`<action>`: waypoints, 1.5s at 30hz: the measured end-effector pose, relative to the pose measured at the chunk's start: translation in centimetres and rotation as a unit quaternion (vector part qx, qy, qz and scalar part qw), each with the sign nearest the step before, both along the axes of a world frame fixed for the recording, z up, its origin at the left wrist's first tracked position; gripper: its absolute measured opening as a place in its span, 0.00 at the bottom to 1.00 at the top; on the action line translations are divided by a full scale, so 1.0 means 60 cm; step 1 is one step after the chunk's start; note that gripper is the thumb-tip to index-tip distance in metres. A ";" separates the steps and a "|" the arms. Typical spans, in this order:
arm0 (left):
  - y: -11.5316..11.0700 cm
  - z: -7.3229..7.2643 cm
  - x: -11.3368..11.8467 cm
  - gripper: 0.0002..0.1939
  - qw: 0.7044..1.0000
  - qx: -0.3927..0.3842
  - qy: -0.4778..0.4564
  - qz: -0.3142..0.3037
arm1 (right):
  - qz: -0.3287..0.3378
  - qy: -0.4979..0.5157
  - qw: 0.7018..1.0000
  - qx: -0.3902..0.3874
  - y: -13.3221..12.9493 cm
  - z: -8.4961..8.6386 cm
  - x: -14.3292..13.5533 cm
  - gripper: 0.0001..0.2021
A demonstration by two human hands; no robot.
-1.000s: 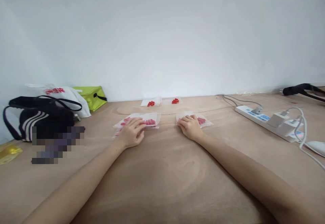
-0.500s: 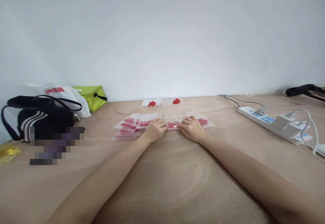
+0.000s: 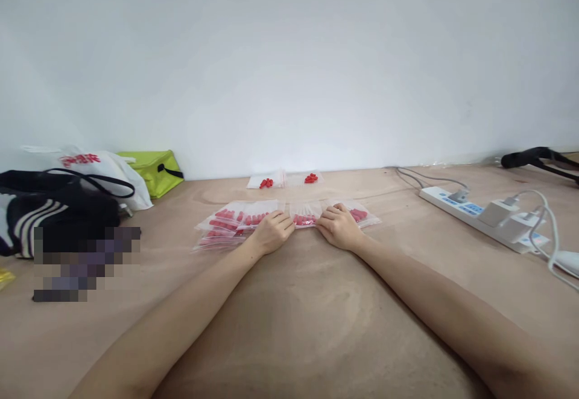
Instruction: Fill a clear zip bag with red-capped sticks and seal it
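Between my hands lies a clear zip bag [image 3: 304, 210] with small red pieces along its near edge. My left hand [image 3: 272, 233] is closed on the bag's near left corner, its fingers curled together. At the near right corner my right hand [image 3: 339, 228] pinches the same bag; the fingertips are partly hidden. Left of my left hand, several overlapping zip bags [image 3: 218, 233] of red pieces are piled. Another filled bag [image 3: 367, 218] lies flat beyond my right hand. Farther back, two small groups of red pieces [image 3: 266, 183] rest on or in clear bags; I cannot tell which.
A black bag with white stripes [image 3: 67, 218], a white plastic bag [image 3: 106, 172] and a lime-green box bag [image 3: 156, 172] stand at left. A white power strip [image 3: 470, 215] with plugs and cables lies at right, a black object [image 3: 538, 160] behind it. A wall rises behind the table.
The view has shifted slightly, so the surroundings sit a little farther left. Both hands keep their hold on the zip bag, with hardly any movement.
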State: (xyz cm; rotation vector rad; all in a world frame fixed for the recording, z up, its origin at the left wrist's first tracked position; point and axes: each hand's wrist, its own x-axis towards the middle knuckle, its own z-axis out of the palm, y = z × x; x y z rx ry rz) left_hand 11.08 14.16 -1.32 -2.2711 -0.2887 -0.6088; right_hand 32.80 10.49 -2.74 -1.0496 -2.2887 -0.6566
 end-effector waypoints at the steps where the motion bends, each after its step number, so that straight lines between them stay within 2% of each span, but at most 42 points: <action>1: 0.000 -0.001 0.000 0.13 1.000 -0.005 -0.004 -0.001 | 0.001 0.004 1.000 0.005 0.000 0.000 -0.001 0.11; 6: 0.000 -0.004 0.000 0.13 0.999 -0.040 -0.011 0.015 | 0.016 0.000 0.998 0.054 0.005 0.000 -0.032 0.09; 13: 0.000 -0.006 -0.003 0.15 0.998 -0.051 -0.021 0.032 | 0.028 -0.046 0.992 0.110 0.019 0.004 -0.078 0.13; 18: -0.009 0.001 0.001 0.17 0.999 -0.031 -0.038 0.017 | 0.032 -0.064 0.986 0.150 0.011 0.010 -0.070 0.14; 24: -0.015 0.004 0.002 0.14 0.997 -0.010 -0.078 0.008 | -0.008 -0.093 0.977 0.190 0.000 0.012 -0.032 0.14; 30: -0.016 0.005 0.002 0.13 0.997 -0.009 -0.078 0.010 | -0.034 -0.099 0.978 0.178 -0.007 0.011 0.008 0.14; 39: -0.013 -0.002 -0.009 0.13 0.996 -0.037 -0.072 0.040 | -0.048 -0.073 0.983 0.163 0.003 0.002 0.014 0.16; 42: -0.012 -0.001 -0.019 0.13 0.992 -0.056 -0.072 0.082 | -0.045 -0.041 0.992 0.113 0.003 -0.002 0.031 0.18; 45: -0.017 0.004 -0.023 0.09 0.986 -0.091 -0.089 0.109 | -0.051 0.015 0.998 0.034 -0.014 -0.003 0.071 0.17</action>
